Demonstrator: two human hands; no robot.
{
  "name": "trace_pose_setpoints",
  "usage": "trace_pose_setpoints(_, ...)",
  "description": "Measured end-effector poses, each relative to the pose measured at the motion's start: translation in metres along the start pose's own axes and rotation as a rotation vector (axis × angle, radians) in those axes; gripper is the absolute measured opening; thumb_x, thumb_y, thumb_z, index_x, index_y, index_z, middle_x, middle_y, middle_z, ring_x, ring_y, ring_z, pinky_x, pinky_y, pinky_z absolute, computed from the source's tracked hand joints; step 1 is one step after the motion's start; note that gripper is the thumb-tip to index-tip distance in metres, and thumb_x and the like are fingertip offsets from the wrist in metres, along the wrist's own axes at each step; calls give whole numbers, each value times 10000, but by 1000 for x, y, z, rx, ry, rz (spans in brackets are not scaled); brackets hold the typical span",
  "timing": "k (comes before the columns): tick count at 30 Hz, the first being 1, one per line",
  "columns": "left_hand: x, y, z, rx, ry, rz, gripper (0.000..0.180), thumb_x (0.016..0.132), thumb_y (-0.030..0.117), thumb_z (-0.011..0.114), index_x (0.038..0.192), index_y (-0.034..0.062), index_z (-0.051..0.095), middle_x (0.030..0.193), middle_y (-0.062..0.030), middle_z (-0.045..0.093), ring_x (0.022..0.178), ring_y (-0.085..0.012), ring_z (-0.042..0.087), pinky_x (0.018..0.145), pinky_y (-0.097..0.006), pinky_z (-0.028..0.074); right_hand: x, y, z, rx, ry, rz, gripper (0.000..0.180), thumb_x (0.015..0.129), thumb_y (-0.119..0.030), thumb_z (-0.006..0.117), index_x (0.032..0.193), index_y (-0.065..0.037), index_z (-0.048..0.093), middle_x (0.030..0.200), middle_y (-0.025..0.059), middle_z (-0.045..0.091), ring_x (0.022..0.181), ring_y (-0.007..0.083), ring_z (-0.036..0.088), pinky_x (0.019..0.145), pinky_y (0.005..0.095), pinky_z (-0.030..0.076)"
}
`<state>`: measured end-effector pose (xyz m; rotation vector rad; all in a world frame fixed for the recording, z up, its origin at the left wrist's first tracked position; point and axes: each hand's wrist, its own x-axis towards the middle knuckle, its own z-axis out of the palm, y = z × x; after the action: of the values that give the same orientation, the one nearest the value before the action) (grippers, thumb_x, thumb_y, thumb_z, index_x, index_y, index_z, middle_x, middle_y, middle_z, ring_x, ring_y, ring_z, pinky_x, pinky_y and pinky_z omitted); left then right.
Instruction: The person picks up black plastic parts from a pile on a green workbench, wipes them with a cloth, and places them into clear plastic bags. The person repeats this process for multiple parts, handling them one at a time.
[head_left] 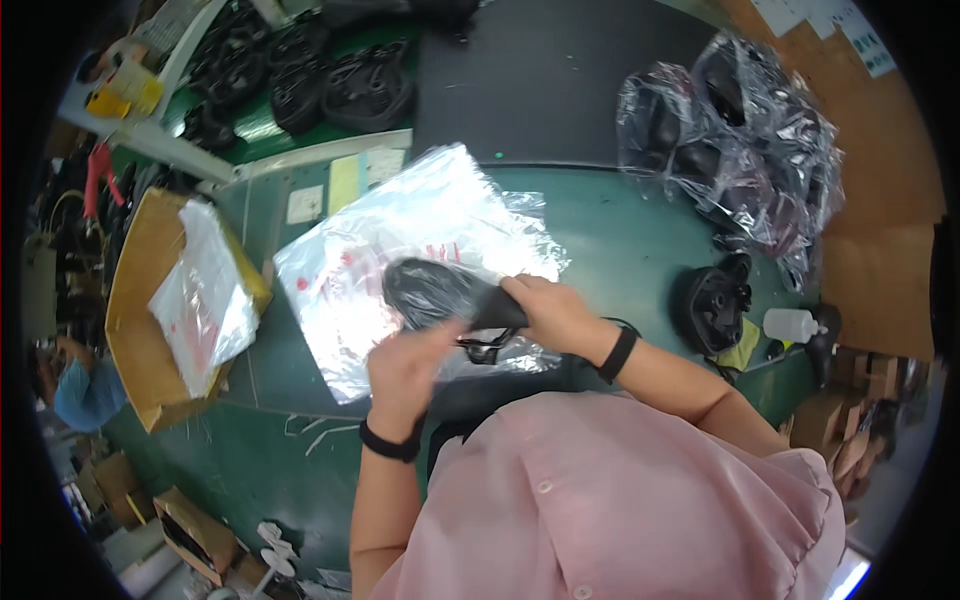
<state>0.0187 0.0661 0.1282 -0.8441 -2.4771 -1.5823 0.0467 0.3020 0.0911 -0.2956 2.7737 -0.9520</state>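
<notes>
A black oblong part [440, 293] lies partly inside a clear plastic bag, above a stack of clear bags [345, 275] with red print. My right hand [553, 312] is closed on its dark right end, thumb and fingers on top. Beside its lower edge, my left hand [405, 368] is smeared by motion, so I cannot make out whether its fingers are apart or closed. Just under the part, between my hands, a black strap or cord loop [488, 348] shows.
Bagged black parts [735, 140] are heaped at the back right. Nearer stand a bare black part [710, 305] and a white bottle [790, 325]. Left, a yellow box [140, 290] holds more clear bags. Several black parts [365, 90] fill the far-left shelf. A person [88, 395] is at the far left.
</notes>
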Motion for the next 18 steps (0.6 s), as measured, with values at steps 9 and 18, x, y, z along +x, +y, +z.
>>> trace_pose_setpoints(9, -16, 24, 25, 20, -745, 380, 256, 791, 49, 640, 1041, 58, 697, 634, -81, 596, 592, -237, 604, 497, -329, 449, 4, 17, -7, 1113, 261, 485, 652, 786, -189, 753, 1312, 37, 442, 1163, 130, 599, 1068, 216, 562, 941, 330, 444)
trace_pose_setpoints(18, 112, 56, 105, -128, -611, 90, 581, 817, 124, 641, 1348, 8, 440, 1325, -214, 450, 1204, -369, 437, 1021, -412, 350, 137, 169, -174, 996, 1022, 332, 626, 842, -236, 686, 1344, 19, 412, 1239, 170, 543, 1118, 241, 534, 937, 345, 444)
